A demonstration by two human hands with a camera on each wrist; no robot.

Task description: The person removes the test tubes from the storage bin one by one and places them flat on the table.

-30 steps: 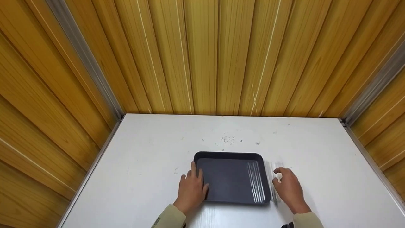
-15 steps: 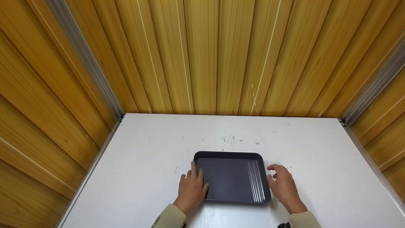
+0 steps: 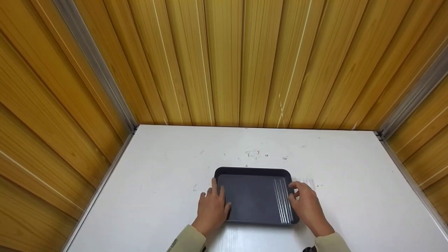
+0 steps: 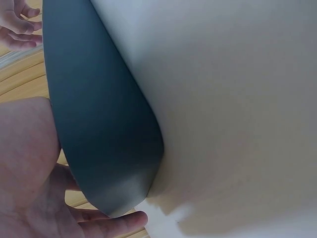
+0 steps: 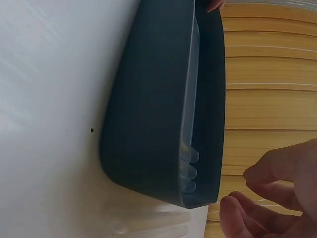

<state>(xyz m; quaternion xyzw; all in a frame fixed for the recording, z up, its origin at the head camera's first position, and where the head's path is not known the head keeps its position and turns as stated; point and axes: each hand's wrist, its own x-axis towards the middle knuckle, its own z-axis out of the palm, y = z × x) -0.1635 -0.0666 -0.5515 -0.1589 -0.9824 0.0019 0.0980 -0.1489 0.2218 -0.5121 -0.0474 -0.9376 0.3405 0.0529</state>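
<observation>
A dark grey rectangular tray [image 3: 248, 201] lies on the white table, with several clear tubes [image 3: 282, 201] side by side along its right end. Rounded tips of the tubes [image 5: 189, 171] show over the rim in the right wrist view. My left hand [image 3: 211, 210] rests across the tray's left rim, its fingers fairly straight on both sides of the wall. At the right rim hovers my right hand [image 3: 306, 204], thumb and forefinger bent and apart. Wood panelling shows between those fingertips [image 5: 230, 206] in the right wrist view, and I see nothing held.
More clear tubes [image 5: 153, 223] lie on the table just outside the tray's right wall, partly under my right hand in the head view. Yellow wood-look panels [image 3: 241, 70] stand behind the table [image 3: 175, 157] and along both sides.
My right hand has moved left, from over the clear tubes on the table to the tray's right rim. My left hand and the tray have stayed put.
</observation>
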